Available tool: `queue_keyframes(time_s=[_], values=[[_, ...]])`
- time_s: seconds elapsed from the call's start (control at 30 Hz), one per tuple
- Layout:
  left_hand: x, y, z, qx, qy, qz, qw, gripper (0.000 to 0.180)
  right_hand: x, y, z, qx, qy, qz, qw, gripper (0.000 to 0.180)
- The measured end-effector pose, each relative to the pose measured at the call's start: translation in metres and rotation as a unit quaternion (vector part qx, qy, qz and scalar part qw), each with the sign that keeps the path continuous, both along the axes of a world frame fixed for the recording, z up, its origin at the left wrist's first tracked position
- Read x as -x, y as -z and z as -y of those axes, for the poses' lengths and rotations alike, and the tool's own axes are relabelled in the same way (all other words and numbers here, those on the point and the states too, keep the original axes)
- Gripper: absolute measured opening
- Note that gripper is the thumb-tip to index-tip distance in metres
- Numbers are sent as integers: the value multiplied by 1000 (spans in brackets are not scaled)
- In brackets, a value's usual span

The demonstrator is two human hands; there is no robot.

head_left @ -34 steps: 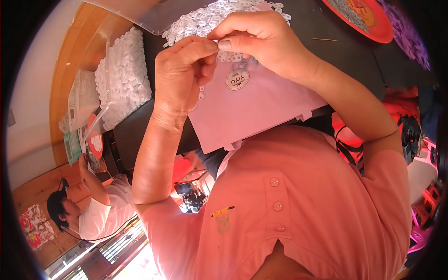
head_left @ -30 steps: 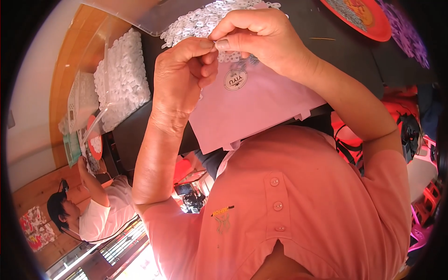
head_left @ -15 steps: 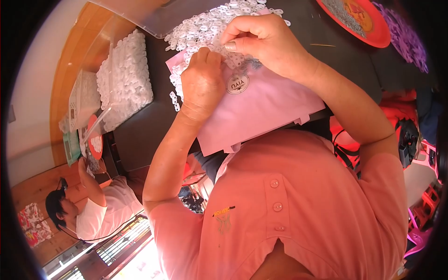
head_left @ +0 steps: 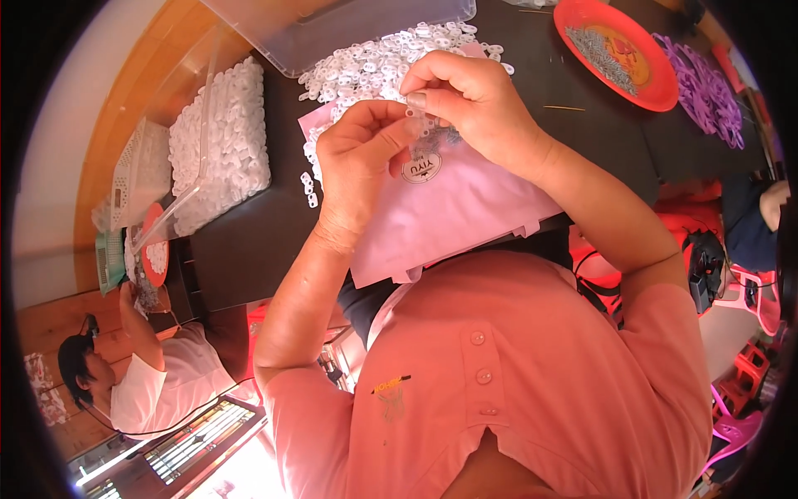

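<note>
Dark and matte, the bench (head_left: pixel 249 241) is edged by pale wood on the left. A pink sheet (head_left: pixel 465 212), flat and smooth with a round printed label, is laid on it at the near edge, its long axis running from upper left to lower right. A loose heap of small white plastic rings (head_left: pixel 378 62) is spread past the sheet's far end, touching it.

The left hand (head_left: pixel 357 162) and right hand (head_left: pixel 470 108) are brought together above the sheet's far end. The fingers of both are closed in a pinch on a small clear piece (head_left: pixel 418 126), too small for its shape or direction to be made out; the label is partly covered by them.

A clear tub (head_left: pixel 332 25) is seen beyond the heap, and another clear tray filled with white pieces (head_left: pixel 220 150) stands to the left, well apart. A round red plate (head_left: pixel 619 54) with grey metal bits lies at upper right, with flat purple pieces (head_left: pixel 706 87) just beside it. Another person in a white shirt (head_left: pixel 162 387) is seated at lower left.
</note>
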State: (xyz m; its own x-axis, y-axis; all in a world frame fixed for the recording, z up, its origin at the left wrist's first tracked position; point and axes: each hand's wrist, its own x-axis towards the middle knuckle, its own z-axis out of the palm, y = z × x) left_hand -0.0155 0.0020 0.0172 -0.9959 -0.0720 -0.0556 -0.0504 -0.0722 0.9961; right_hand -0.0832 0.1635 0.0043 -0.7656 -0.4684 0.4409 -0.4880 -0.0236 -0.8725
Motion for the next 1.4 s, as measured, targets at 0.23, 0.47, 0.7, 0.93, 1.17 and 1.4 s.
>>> queue_keyframes(time_s=[0.23,0.47,0.7,0.93,1.17,1.4], values=[[2,8,8,-57,-19,-26,998,12,-9,-3,8,39,16,28,999,8],[-2,16,4,-121,-48,-53,990,11,-12,3,13,63,7,80,995,4],[2,19,12,-112,-56,-48,991,11,-14,-1,14,59,10,97,994,5],[1,18,11,-132,-51,-40,989,10,-3,12,14,-12,51,-116,992,12],[-3,17,10,-121,-53,-55,990,10,-5,12,14,-47,64,-187,979,15],[-6,17,5,-72,-79,-86,991,8,-10,10,15,-59,87,-240,965,14]])
